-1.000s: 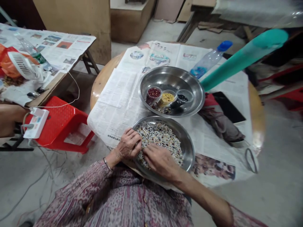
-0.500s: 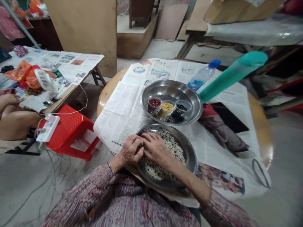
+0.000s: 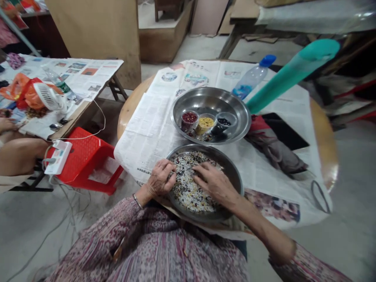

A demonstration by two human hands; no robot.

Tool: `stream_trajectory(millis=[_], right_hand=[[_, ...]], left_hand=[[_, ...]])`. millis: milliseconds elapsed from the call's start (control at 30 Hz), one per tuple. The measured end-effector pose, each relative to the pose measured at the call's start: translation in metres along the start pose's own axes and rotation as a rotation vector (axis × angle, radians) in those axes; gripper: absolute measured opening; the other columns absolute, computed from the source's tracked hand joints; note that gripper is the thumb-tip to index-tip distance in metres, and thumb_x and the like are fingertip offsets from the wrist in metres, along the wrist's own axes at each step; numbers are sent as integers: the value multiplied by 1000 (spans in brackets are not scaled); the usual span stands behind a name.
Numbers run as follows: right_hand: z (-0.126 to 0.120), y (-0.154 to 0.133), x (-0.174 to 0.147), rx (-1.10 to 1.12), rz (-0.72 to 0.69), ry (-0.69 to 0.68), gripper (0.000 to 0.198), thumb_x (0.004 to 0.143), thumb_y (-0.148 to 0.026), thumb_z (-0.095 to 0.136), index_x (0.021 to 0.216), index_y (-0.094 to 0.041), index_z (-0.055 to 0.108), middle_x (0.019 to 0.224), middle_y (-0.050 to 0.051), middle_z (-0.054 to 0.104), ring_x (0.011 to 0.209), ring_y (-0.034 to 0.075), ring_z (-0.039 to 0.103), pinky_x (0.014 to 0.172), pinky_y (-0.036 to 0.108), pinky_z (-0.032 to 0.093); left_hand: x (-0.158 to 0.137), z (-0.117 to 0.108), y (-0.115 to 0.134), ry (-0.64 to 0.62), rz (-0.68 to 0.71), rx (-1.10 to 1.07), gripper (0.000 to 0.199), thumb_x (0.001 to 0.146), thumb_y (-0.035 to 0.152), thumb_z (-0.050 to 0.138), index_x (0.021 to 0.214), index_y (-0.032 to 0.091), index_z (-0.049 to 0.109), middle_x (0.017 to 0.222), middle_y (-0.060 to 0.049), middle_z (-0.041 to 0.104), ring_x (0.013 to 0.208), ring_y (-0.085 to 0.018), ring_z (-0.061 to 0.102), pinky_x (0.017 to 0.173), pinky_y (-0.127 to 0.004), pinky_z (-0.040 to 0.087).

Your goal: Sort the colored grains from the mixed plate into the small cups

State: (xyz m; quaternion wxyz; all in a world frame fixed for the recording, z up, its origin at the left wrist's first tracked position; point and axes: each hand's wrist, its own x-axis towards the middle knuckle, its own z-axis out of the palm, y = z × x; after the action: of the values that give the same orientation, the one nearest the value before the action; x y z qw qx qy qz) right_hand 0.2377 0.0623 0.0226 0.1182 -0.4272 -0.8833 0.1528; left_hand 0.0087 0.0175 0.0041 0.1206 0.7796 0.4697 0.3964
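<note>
A steel basin (image 3: 235,172) in front of me holds mixed grains and beans (image 3: 188,188), mostly white with black, yellow and dark red ones. My left hand (image 3: 162,178) rests at its left rim with the fingers curled; whatever they hold, if anything, is hidden. Over the middle of the grains is my right hand (image 3: 216,184), its bent fingers apart and touching the mix. Behind stands a wider steel basin (image 3: 211,96) with three clear cups: one of red beans (image 3: 189,117), one of yellow grains (image 3: 206,123), one of black beans (image 3: 224,122).
Newspaper (image 3: 141,137) covers the round table. A plastic bottle (image 3: 252,80), a long green tube-shaped object (image 3: 293,78) and a grey-red cloth item (image 3: 273,150) lie beyond the basins. To the left are a red stool (image 3: 85,156) with a power strip (image 3: 58,158) and another person's knee.
My right hand has moved right, away from my left hand, and now lies over the middle of the grains. My left hand stays at the rim. The view has tilted down slightly.
</note>
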Motion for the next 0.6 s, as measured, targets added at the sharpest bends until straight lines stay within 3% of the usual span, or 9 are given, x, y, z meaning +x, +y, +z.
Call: stream_trajectory(millis=[133, 233, 367, 467, 600], right_hand=[[-4, -28, -23, 148, -124, -130, 20, 96, -17, 47, 99, -21, 66, 95, 5, 64, 85, 17, 63, 77, 30, 53], [-6, -39, -37, 103, -234, -200, 16, 94, -16, 52, 98, -22, 66, 96, 5, 65, 89, 18, 62, 74, 30, 52], [-2, -33, -36, -32, -320, -230, 16, 90, -12, 56, 92, -23, 68, 90, 4, 66, 87, 20, 59, 67, 30, 49], [-3, -16, -19, -134, -212, -121, 21, 90, -10, 54, 99, -22, 69, 98, 8, 68, 94, 23, 59, 74, 33, 50], [-9, -1, 10, -238, 106, 72, 28, 97, -25, 49, 118, -18, 66, 113, 15, 67, 104, 30, 57, 80, 40, 51]], left_hand=[[1, 0, 0, -4, 5, 1, 10, 94, 19, 44, 94, 19, 54, 95, -8, 59, 97, -23, 56, 92, -41, 49], [1, -1, 0, -12, 0, 12, 10, 94, 20, 44, 93, 20, 54, 95, -8, 59, 97, -23, 57, 92, -41, 49], [2, -1, 0, -11, 7, 11, 10, 95, 19, 44, 92, 19, 54, 94, -8, 59, 97, -23, 57, 92, -40, 49], [2, 0, -1, -5, 14, 10, 11, 95, 19, 43, 93, 19, 54, 95, -8, 59, 98, -22, 56, 92, -40, 49], [2, 0, -2, -22, 0, 20, 13, 95, 20, 42, 93, 19, 55, 96, -9, 60, 99, -23, 56, 92, -41, 49]])
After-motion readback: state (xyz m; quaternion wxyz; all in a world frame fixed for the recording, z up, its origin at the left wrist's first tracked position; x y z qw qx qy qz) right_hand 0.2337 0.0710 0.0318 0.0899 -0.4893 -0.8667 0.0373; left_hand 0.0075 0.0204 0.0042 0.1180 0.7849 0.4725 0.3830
